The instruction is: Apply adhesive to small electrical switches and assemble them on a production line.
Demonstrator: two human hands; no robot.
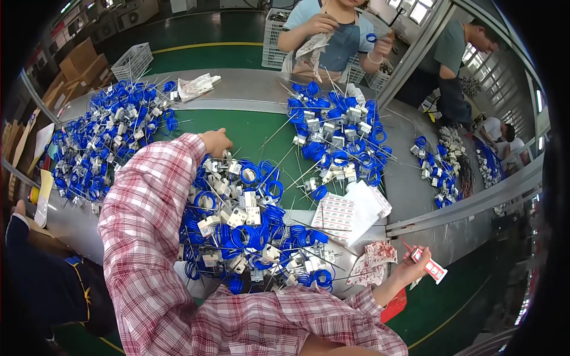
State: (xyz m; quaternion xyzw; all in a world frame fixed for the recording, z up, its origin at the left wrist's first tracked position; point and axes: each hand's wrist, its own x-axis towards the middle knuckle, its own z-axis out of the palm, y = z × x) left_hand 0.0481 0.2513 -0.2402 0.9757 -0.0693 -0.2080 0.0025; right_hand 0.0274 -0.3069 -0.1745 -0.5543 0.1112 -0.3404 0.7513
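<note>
My left hand (pixel 217 142) reaches across to the far edge of a near pile of blue coiled-tube parts (pixel 243 222) with boxy white and metal bodies and thin rods. Its fingers are curled down at the pile's top; what they pinch, if anything, is mostly hidden. At the right, beyond the table's near edge, my right hand (pixel 411 268) grips a small red-and-white squeeze tube (pixel 431 268). A thin red tip sticks up beside its fingers. Close to that hand, a cloth stained red (pixel 374 261) lies on the table edge.
More blue coils form a left heap (pixel 107 136) and a far-right heap (pixel 341 133). Printed label sheets (pixel 333 216) and white paper lie at the right. A crumpled cloth (pixel 198 87) is at the back. A co-worker (pixel 338 35) stands opposite, holding a cloth and a blue coil.
</note>
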